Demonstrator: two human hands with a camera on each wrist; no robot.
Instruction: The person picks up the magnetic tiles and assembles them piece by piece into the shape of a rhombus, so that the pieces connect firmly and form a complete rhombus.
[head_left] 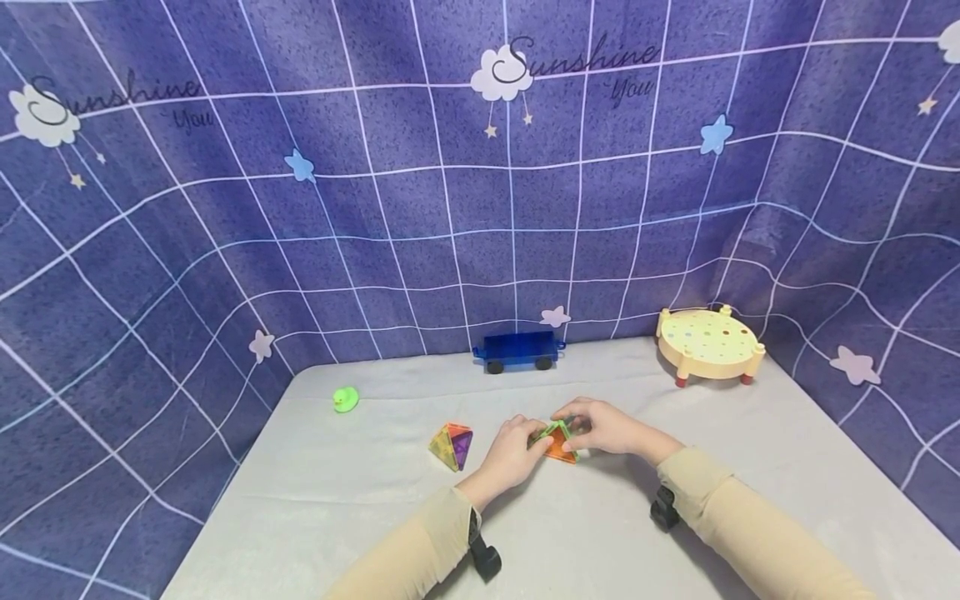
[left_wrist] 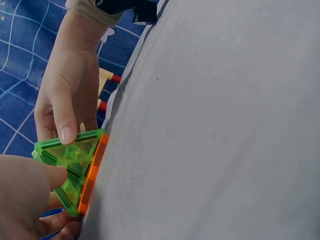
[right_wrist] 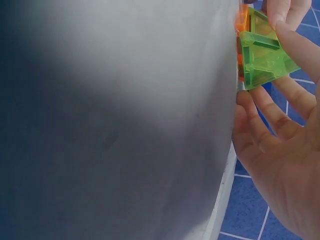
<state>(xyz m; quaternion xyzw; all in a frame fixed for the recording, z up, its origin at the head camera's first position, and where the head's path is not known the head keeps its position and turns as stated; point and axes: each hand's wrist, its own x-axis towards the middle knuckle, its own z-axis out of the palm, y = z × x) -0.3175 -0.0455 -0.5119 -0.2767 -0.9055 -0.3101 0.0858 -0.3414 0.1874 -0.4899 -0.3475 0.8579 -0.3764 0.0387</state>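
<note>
Both hands are at a small pyramid of magnetic tiles [head_left: 560, 448], with see-through green triangles [right_wrist: 262, 62] and an orange tile [left_wrist: 93, 175] along the tabletop side. My left hand [head_left: 514, 452] holds its left side, the thumb laid over a green face in the left wrist view. From the right, my right hand [head_left: 604, 427] grips it between thumb and fingers; some fingertips are hidden behind the tiles. Left of the hands stands a second tile pyramid [head_left: 452, 447] in yellow, orange and purple, touched by neither hand.
A blue wheeled tile car [head_left: 521, 351] stands at the back of the grey-covered table [head_left: 337, 517]. Back left is a green toy duck [head_left: 346, 400]. A round yellow pegged stand [head_left: 708, 343] with short legs sits back right. Behind hangs a blue checked curtain [head_left: 480, 200].
</note>
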